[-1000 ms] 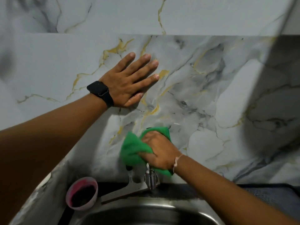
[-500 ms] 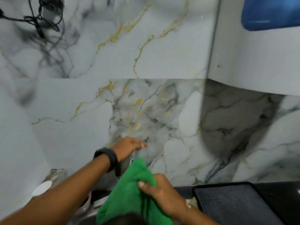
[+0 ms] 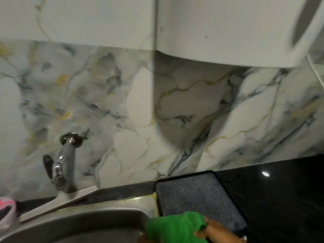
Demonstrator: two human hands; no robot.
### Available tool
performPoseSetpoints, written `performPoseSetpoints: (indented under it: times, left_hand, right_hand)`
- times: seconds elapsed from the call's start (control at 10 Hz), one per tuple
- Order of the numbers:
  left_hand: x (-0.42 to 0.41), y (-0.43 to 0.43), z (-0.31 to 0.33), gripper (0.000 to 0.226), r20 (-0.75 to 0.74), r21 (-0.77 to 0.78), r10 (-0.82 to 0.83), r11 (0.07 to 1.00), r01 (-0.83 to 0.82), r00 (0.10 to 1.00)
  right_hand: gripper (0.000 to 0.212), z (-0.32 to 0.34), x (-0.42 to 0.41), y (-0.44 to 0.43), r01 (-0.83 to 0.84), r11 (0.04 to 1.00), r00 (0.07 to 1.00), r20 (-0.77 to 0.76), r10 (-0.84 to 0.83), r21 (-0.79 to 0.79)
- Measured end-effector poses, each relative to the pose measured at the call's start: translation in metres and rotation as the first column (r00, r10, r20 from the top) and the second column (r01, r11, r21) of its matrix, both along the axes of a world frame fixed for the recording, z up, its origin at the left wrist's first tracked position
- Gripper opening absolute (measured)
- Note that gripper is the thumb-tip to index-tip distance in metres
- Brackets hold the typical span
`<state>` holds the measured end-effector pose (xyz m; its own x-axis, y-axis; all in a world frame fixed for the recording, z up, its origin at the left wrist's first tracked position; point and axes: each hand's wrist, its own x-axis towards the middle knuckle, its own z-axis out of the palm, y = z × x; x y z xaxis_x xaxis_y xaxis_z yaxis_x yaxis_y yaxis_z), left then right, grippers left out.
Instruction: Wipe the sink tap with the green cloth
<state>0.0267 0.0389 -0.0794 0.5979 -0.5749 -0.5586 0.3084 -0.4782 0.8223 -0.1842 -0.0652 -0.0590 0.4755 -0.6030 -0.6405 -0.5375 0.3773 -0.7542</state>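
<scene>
Holding the green cloth (image 3: 175,228) bunched in my right hand (image 3: 216,233), bottom centre of the frame. My fingers are curled round the fabric, and the rest of the hand is cut off by the lower edge. My left hand is out of the picture.

The cloth lies at the right end of the sink (image 3: 98,213), just below the near edge of a dark mesh mat (image 3: 198,195) that rests on the black counter (image 3: 284,186). The tap (image 3: 65,162) stands at middle left. It is fixed to the marble wall (image 3: 175,111) by a round chrome plate, has a dark lever (image 3: 48,163) on its left side, and is well apart from the cloth. A pink-rimmed cup (image 3: 6,213) shows at the lower left edge, blurred.

Handling, as I judge it:
- **Cloth:** It looks soft, light and limp, so it should mould itself to any curve. I would keep a thick wad gathered in my palm and leave one loose fold free to wrap round the metal.
- **Tap:** It looks rigid and polished, and probably slippery under fabric. The body below the wall plate is the safest place to close the cloth around.
- **Lever:** It may swing if pushed and start the water, so it calls for a lighter touch.
</scene>
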Motion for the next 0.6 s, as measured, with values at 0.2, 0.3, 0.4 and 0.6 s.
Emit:
performPoseSetpoints:
  times: [0.2, 0.3, 0.4, 0.6]
  left_hand:
    - [-0.039, -0.063, -0.043, 0.048, -0.135, -0.179, -0.205, 0.967, 0.179, 0.969]
    - [-0.045, -0.102, -0.050, 0.062, -0.198, -0.199, -0.197, 0.967, 0.158, 0.960]
    - [-0.050, -0.109, -0.075, 0.064, -0.087, -0.143, -0.291, 0.950, 0.277, 0.953]
    - [-0.020, -0.056, -0.049, 0.052, 0.313, 0.152, -0.365, 0.931, 0.333, 0.877]
  right_hand:
    - [0.053, -0.007, -0.020, -0.086, 0.287, 0.926, 0.953, 0.169, -0.250, -0.245]
    - [0.043, -0.043, -0.020, -0.115, 0.349, 0.867, 0.937, 0.122, -0.327, -0.356]
    - [0.048, -0.076, -0.028, -0.125, 0.384, 0.845, 0.906, -0.026, -0.423, -0.373]
    - [0.053, -0.064, -0.019, -0.090, 0.151, 0.735, 0.890, -0.233, -0.392, -0.661]
